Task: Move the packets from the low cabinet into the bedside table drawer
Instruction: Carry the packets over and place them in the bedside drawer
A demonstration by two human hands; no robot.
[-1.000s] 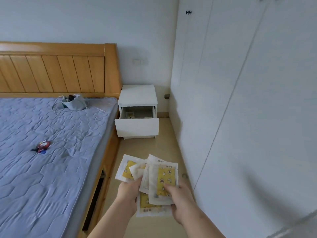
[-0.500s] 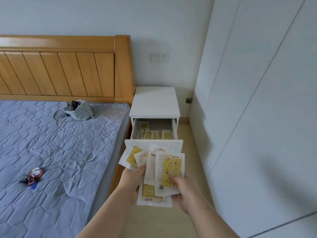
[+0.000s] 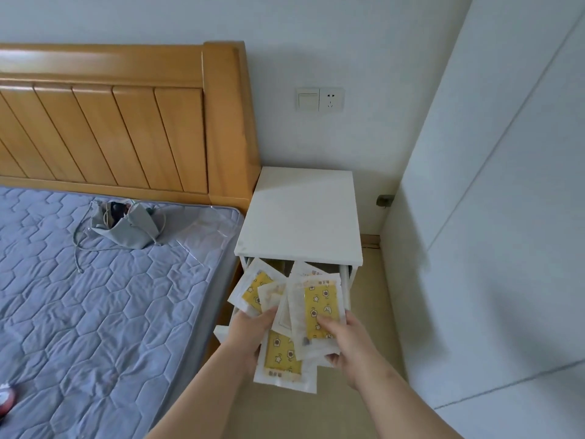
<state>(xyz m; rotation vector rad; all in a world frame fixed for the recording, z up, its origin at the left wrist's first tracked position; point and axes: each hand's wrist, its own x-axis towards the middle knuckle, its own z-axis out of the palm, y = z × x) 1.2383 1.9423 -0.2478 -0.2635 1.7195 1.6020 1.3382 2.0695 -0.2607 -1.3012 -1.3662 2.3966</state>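
Observation:
I hold a fanned bundle of white packets [image 3: 319,304] with yellow star-patterned fronts over the open drawer [image 3: 347,288] of the white bedside table [image 3: 300,217]. My left hand [image 3: 251,332] grips the bundle's left side, thumb on top. My right hand [image 3: 345,342] pinches its right side, thumb pressed on a yellow packet. The packets and hands hide nearly all of the drawer's inside; only its right side wall and a corner of its front at the lower left show.
A bed with a blue-grey quilted mattress [image 3: 95,312] and wooden headboard [image 3: 126,122] fills the left. A grey pouch [image 3: 126,224] with cords lies near the headboard. White wardrobe doors [image 3: 506,217] line the right. A switch and socket [image 3: 319,99] sit on the wall.
I have walked up to the bedside table; it now sits directly under my hands. The bundle has moved from above the floor to above the open drawer. Both grips are unchanged.

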